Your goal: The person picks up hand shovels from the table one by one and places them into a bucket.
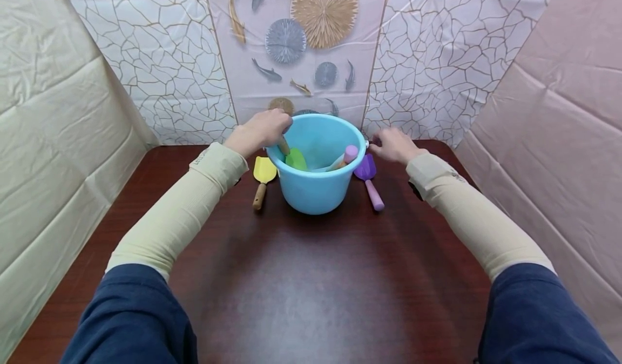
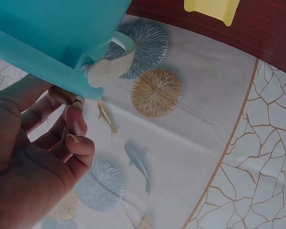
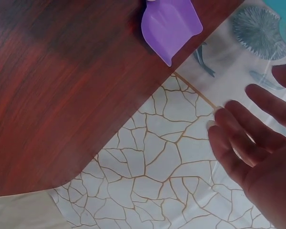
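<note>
A light blue bucket (image 1: 315, 194) stands upright toward the back of the table. At its left rim my left hand (image 1: 262, 130) pinches the brown handle of a green toy shovel (image 1: 296, 160), whose blade lies inside the bucket. In the left wrist view, the fingers of my left hand (image 2: 47, 138) curl round the brown handle end beside the bucket's white hinge (image 2: 107, 69). My right hand (image 1: 394, 145) is beside the right rim, fingers loosely bent and holding nothing. Its fingers appear relaxed in the right wrist view. A pink handle end (image 1: 351, 152) also shows inside the bucket.
A yellow shovel (image 1: 264, 170) with a brown handle lies left of the bucket. To the right lies a purple shovel (image 1: 366, 168) with a pink handle. The dark wooden table (image 1: 301, 288) meets patterned cloth (image 1: 165, 56) at the back, with plain cloth on both sides.
</note>
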The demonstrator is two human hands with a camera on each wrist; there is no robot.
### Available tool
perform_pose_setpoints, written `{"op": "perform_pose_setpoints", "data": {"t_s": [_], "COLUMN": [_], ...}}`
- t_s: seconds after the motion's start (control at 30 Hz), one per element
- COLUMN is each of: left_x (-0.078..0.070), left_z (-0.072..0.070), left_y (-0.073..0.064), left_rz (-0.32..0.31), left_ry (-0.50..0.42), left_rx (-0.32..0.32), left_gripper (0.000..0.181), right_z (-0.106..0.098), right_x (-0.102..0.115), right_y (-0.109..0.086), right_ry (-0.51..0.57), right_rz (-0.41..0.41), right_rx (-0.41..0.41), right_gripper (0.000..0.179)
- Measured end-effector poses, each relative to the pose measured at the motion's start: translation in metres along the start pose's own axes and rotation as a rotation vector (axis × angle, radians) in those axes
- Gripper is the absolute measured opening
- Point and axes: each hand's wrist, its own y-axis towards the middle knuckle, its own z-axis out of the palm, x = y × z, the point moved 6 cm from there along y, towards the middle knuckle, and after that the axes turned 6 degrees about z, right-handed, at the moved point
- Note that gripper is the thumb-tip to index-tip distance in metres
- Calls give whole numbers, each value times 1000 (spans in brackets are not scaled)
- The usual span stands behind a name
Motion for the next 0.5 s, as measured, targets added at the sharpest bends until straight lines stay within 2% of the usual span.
{"op": "perform_pose_setpoints", "data": {"t_s": [0.2,0.5], "left_x": [0,1], "left_z": [-2,-3], "left_y": [-2,-3], "left_rz": [-1,29], "left_ry": [-7,-13], "left_rx": [-15,-63], "left_gripper": [36,37], "right_z": [9,26], "right_x": [-3,-5], "right_y": [-1,-5], "right_ry": [-25,-59], "right_rz": [7,62], "right_rx": [83,182], "right_gripper": [27,25]}}
